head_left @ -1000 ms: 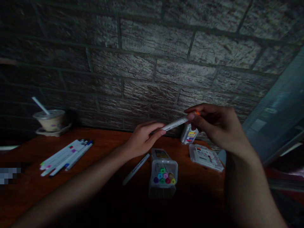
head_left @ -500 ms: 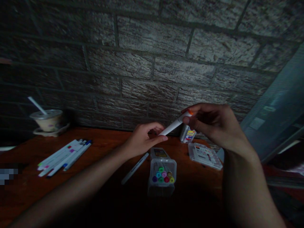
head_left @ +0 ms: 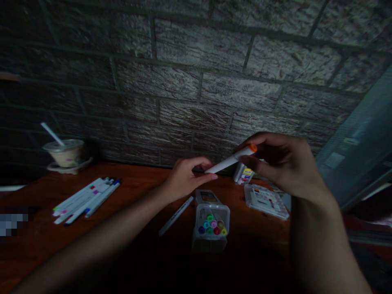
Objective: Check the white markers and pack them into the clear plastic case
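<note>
Between both hands, above the table, is a white marker with an orange end, tilted up to the right. My left hand pinches its lower end between thumb and fingers. Near the orange end, the thumb and fingers of my right hand close around the barrel. Below the marker, a clear plastic case lies on the table with several markers inside, their coloured ends facing me. A single white marker lies just left of the case.
Several white markers lie in a pile on the wooden table at the left. Behind them stands a cup with a straw. On the right are a small labelled box and a flat clear lid. A brick wall rises behind.
My right hand has shifted slightly to the right and its fingers have moved on the marker, showing more of the orange end. The marker lies a little flatter. My left hand stays nearly still.
</note>
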Demonstrator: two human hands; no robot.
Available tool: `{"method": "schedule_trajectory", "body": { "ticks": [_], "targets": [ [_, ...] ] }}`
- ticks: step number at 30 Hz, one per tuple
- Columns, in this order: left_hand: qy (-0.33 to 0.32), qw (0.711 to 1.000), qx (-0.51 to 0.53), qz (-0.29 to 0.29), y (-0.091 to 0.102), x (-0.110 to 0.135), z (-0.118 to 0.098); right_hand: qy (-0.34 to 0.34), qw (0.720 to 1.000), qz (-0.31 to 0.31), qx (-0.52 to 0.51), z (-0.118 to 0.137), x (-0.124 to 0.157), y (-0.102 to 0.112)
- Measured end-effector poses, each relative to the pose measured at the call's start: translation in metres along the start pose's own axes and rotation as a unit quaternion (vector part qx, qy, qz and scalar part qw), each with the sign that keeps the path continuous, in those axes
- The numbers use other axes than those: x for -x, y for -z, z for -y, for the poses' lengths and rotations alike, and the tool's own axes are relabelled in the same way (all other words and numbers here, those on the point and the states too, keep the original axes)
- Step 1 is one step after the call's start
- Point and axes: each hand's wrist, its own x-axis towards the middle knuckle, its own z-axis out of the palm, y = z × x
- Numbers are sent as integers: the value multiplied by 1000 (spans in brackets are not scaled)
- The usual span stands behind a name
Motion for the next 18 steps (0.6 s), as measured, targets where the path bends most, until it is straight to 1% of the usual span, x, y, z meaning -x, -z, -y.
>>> {"method": "schedule_trajectory", "body": {
  "ticks": [3, 4, 6, 7, 9, 11, 12, 13, 15, 16, 18],
  "targets": [
    [-4, 1000, 10, -27, 0, 0, 0, -9, 997, -71, -43, -12, -9, 2],
    [-9, 999, 8, -42, 0, 0, -1, -15, 995, -82, -58, -17, -11, 4],
    [-23, 996, -5, -82, 1, -1, -2, -32, 994, -85, -67, -28, -15, 8],
    [-32, 994, -14, -105, 3, -1, -4, -41, 994, -73, -63, -34, -16, 10],
    [-50, 987, -32, -147, 5, -2, -8, -65, 996, -24, -58, -44, -16, 13],
    [-64, 981, -45, -177, 8, -1, -13, -110, 990, 61, -62, -55, -16, 13],
    [-68, 979, -50, -184, 8, -1, -17, -140, 982, 111, -64, -59, -16, 11],
    [-73, 979, -52, -185, 9, 0, -20, -170, 971, 157, -67, -64, -16, 8],
    [-84, 980, -54, -173, 8, 2, -29, -208, 949, 223, -75, -70, -17, -1],
    [-93, 981, -53, -165, 8, 4, -33, -216, 942, 243, -79, -72, -17, -5],
    [-109, 981, -51, -152, 7, 5, -39, -218, 936, 263, -83, -74, -18, -11]
  ]
}}
